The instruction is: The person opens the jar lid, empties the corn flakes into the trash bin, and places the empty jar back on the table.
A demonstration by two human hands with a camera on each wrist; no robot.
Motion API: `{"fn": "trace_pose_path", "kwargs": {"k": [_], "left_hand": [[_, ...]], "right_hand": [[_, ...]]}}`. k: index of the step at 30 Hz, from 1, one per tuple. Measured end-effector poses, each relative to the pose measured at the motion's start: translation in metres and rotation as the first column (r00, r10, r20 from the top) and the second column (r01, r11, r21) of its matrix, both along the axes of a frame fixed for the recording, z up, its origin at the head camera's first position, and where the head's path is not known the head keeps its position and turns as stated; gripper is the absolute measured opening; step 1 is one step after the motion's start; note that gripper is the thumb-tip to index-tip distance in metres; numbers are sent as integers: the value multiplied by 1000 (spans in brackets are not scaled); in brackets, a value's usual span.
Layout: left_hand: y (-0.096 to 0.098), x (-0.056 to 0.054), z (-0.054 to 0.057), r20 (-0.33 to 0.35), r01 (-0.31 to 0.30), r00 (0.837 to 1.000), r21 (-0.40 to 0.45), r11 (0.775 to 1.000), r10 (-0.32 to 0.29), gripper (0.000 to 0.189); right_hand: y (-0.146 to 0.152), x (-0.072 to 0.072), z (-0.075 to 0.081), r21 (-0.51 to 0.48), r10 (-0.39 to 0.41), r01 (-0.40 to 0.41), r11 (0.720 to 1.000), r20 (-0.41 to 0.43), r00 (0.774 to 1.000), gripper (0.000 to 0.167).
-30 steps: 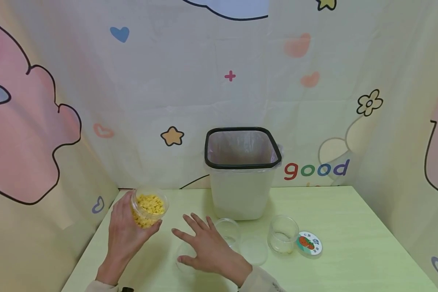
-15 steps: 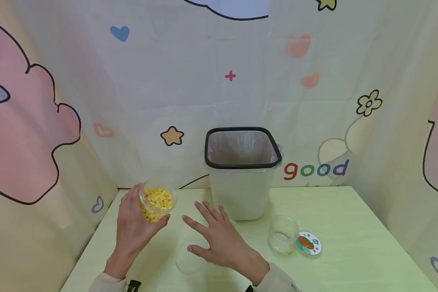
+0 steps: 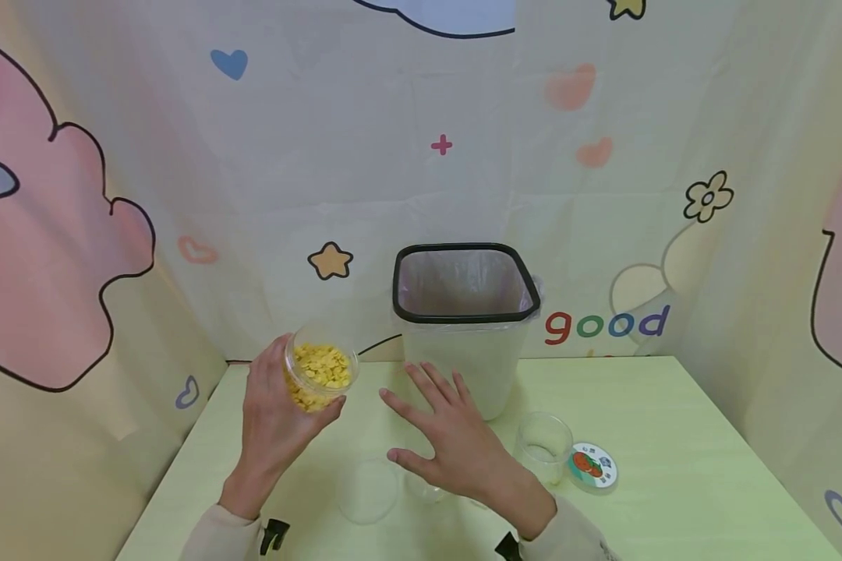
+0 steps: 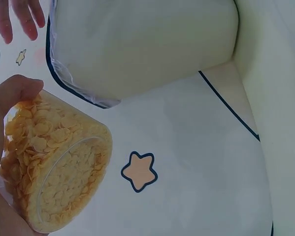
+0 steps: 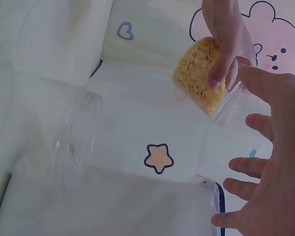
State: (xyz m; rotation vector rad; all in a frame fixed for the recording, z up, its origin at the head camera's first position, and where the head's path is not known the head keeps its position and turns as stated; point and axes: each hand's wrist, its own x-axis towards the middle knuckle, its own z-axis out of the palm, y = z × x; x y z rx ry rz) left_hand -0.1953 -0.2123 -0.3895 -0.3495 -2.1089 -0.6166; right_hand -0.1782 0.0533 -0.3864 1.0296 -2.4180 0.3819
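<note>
My left hand point(image 3: 274, 425) grips a clear jar of yellow flakes point(image 3: 323, 366) above the table, its mouth tilted toward me. In the left wrist view the thumb and fingers wrap the flake jar point(image 4: 63, 162) from the side. My right hand point(image 3: 466, 452) hovers with spread fingers over a second clear jar, mostly hidden under it in the head view. From the right wrist, that clear jar point(image 5: 76, 142) shows upright with nothing visible inside, apart from the hand. A clear round disc point(image 3: 368, 492), perhaps a lid, lies flat between the two hands.
A white bin point(image 3: 494, 358) with a black rim and plastic liner stands at the back middle. Right of my right hand is another clear jar point(image 3: 543, 456). A lid with a red fruit print point(image 3: 593, 467) lies beside it on the pale green table point(image 3: 681, 483).
My left hand has carried the flake jar right and slightly up. My right hand has also moved right and up, fingers still spread, and now covers more of the clear jar.
</note>
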Motion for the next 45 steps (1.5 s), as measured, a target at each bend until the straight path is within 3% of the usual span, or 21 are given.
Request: {"fn": "trace_pose_path", "kwargs": {"k": [21, 31, 45], "left_hand": [[30, -7, 26, -29, 71, 997, 4, 997, -71, 112], [45, -12, 39, -20, 96, 995, -14, 995, -96, 109], [58, -23, 54, -83, 115, 989, -48, 992, -119, 109]], "right_hand": [[39, -11, 37, -35, -7, 2, 999, -127, 992, 66], [57, -22, 52, -17, -68, 67, 998, -79, 995, 65], [92, -49, 70, -16, -184, 184, 983, -13, 983, 64]]}}
